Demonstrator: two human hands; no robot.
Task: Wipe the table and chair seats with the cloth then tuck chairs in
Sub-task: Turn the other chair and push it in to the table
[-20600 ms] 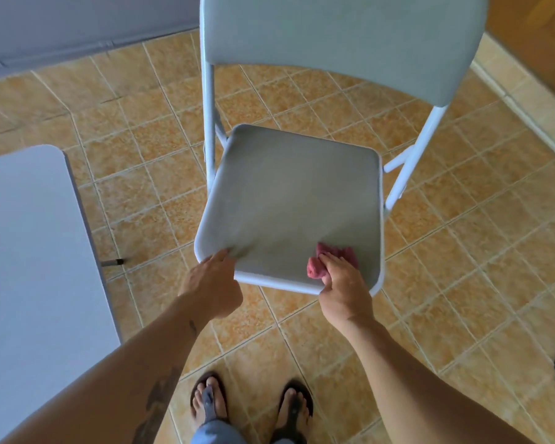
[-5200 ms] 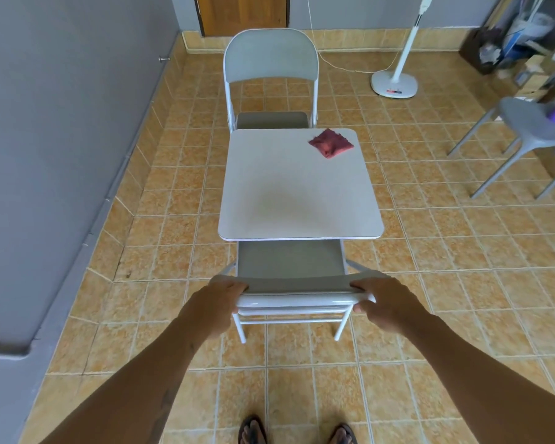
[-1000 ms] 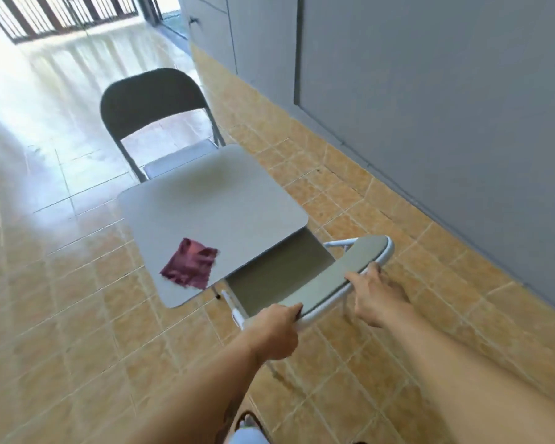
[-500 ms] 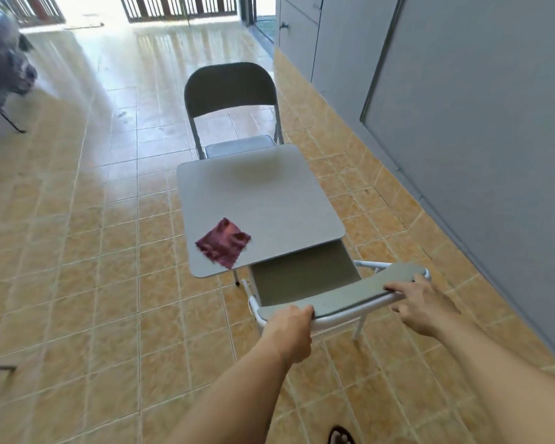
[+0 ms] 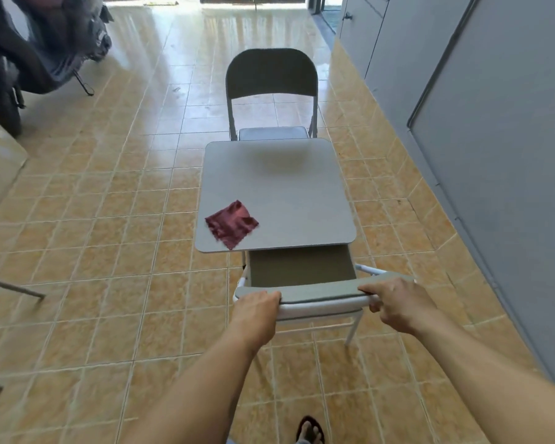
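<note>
Gripping the near chair's backrest (image 5: 321, 291) at both ends, left hand (image 5: 257, 310) and right hand (image 5: 394, 304) curl fingers over it to steer the seat under the table (image 5: 279, 187), cloth (image 5: 232, 224) parked on its near-left corner.

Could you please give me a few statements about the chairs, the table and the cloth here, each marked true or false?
1. Both hands grip the backrest of the near chair. True: left hand, right hand.
2. The cloth lies on the far chair's seat. False: it lies on the table, near its front left corner.
3. The far chair sits at the table's opposite side. True.
4. The left hand holds the cloth. False: no hand touches it.
5. The floor is carpeted. False: it is tiled.
</note>
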